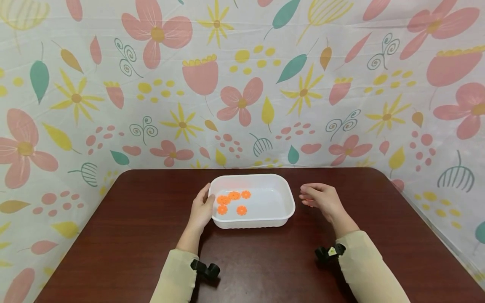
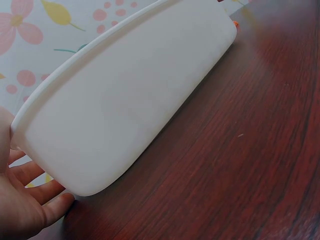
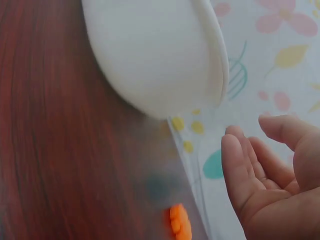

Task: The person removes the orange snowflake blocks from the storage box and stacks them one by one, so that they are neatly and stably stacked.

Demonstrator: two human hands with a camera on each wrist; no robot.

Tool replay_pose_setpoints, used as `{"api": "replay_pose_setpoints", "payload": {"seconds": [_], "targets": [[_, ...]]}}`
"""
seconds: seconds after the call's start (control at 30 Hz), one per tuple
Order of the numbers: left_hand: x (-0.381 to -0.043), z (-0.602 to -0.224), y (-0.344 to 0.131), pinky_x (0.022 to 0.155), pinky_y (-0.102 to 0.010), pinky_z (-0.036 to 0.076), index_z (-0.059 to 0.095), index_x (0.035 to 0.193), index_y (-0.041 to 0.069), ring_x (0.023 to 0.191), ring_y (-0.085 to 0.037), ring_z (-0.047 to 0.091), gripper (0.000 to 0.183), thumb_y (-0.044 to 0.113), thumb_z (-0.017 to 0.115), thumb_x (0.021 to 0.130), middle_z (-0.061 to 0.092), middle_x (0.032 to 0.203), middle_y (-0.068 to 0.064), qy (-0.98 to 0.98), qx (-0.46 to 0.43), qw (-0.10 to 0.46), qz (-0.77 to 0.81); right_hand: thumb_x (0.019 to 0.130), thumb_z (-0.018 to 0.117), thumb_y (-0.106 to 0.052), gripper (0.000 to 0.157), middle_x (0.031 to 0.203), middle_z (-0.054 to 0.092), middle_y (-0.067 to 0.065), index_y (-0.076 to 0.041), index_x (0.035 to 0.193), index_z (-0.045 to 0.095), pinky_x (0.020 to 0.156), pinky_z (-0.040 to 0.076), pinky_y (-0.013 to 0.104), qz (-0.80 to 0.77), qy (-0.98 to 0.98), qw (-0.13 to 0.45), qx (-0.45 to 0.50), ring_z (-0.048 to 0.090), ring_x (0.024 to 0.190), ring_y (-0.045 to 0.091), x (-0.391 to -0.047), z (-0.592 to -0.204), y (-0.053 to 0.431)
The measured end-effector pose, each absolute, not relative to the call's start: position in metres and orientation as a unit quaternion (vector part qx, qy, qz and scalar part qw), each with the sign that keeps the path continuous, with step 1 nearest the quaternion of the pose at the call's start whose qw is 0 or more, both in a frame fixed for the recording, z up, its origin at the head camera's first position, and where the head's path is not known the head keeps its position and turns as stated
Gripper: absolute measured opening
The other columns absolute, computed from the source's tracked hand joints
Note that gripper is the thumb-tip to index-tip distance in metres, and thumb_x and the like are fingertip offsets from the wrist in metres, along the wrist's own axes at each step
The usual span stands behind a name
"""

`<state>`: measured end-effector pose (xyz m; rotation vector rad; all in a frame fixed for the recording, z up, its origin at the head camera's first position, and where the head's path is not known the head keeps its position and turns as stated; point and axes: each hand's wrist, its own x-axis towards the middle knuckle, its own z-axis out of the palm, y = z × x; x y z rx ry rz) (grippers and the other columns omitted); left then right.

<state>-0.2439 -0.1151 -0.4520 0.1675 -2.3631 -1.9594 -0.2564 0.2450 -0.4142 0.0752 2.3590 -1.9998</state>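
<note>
A white plastic basin (image 1: 265, 202) with a rolled rim sits on the dark table. Inside, toward its left end, lie several orange flower-shaped slices (image 1: 241, 210) that look like cut carrot. My left hand (image 1: 202, 206) grips the basin's left end, thumb over the rim and fingers along the outer wall, as the left wrist view (image 2: 30, 195) also shows. To the right of the basin, apart from it, my right hand (image 1: 322, 200) is held with fingers loosely bent and nothing between them. Another orange slice (image 3: 181, 222) lies on the table by that hand, mostly covered by it in the head view.
The reddish-brown wooden table (image 1: 250, 261) has rounded far corners. Right behind its far edge hangs a white cloth (image 1: 242, 139) printed with flowers and leaves, which also runs along both sides. A black wrist camera (image 1: 206, 269) is strapped to each forearm.
</note>
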Motion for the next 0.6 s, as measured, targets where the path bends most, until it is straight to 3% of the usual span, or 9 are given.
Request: {"api": "replay_pose_setpoints", "payload": {"seconds": [0.17, 0.43, 0.6], "targets": [[-0.243, -0.451, -0.116, 0.101, -0.046, 0.042, 0.035, 0.147, 0.017, 0.123, -0.029, 0.048, 0.049, 0.02, 0.045, 0.099, 0.045, 0.142, -0.016, -0.768, 0.059, 0.031, -0.637, 0.089, 0.066, -0.026, 0.052, 0.087, 0.069, -0.007, 0.011, 0.123, 0.053, 0.07, 0.057, 0.027, -0.652, 0.758, 0.023, 0.01, 0.069, 0.078, 0.008, -0.259, -0.409, 0.232], [-0.245, -0.45, -0.116, 0.102, -0.046, 0.041, 0.035, 0.147, 0.016, 0.124, -0.029, 0.048, 0.05, 0.02, 0.045, 0.099, 0.045, 0.142, -0.016, -0.768, 0.06, 0.029, -0.637, 0.089, 0.067, -0.023, 0.05, 0.096, 0.07, 0.011, 0.011, 0.122, 0.054, 0.073, 0.057, 0.032, -0.652, 0.758, 0.032, -0.002, 0.07, 0.078, 0.013, -0.261, -0.397, 0.215], [-0.246, -0.451, -0.116, 0.101, -0.045, 0.042, 0.035, 0.147, 0.017, 0.123, -0.029, 0.048, 0.049, 0.021, 0.045, 0.099, 0.045, 0.141, -0.015, -0.769, 0.062, 0.026, -0.636, 0.088, 0.067, -0.022, 0.049, 0.096, 0.069, 0.009, 0.011, 0.123, 0.054, 0.072, 0.057, 0.031, -0.645, 0.763, 0.036, -0.007, 0.069, 0.078, 0.01, -0.263, -0.39, 0.205]]}}
